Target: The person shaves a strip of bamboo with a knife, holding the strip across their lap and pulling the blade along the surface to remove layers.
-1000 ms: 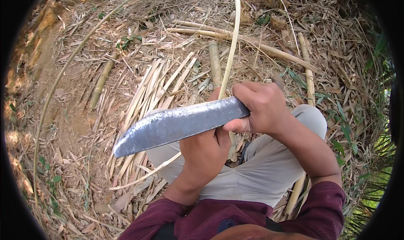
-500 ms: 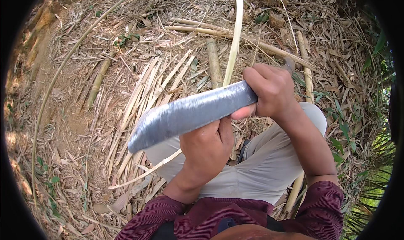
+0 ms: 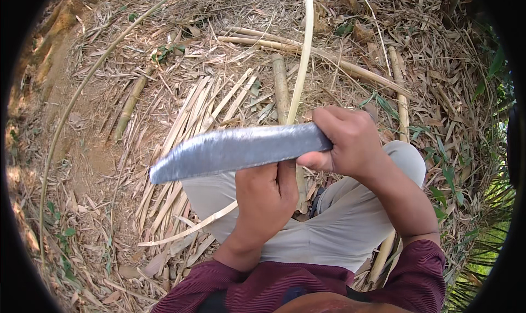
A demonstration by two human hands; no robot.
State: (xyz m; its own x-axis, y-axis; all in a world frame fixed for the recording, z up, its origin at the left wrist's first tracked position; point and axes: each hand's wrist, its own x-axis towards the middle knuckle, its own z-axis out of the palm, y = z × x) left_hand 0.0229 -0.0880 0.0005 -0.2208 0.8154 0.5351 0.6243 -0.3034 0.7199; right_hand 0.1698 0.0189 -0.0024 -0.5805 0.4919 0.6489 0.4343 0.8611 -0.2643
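In my right hand (image 3: 350, 140) is a machete (image 3: 235, 151), its broad grey blade reaching left across the front of me. My fingers wrap round its handle, which they mostly hide, and the thumb lies along the near side of the blade's base. Under the blade, my left hand (image 3: 266, 195) is closed on a long pale bamboo strip (image 3: 300, 77). That strip runs up past the blade to the far edge of the view, and its other end comes out left of my left hand, over my knee. The blade covers the fingertips and the spot where it meets the strip.
A bundle of split bamboo strips (image 3: 181, 124) lies left of my knee. Cut bamboo pieces (image 3: 281, 83) and longer poles (image 3: 350, 69) rest on leaf litter ahead. Another pole (image 3: 401, 94) lies at the right. A thin curved stem (image 3: 82, 85) crosses the far left.
The machete has come slightly nearer to me and its tip has swung up and left, so the blade lies more level. My left hand still grips the strip.
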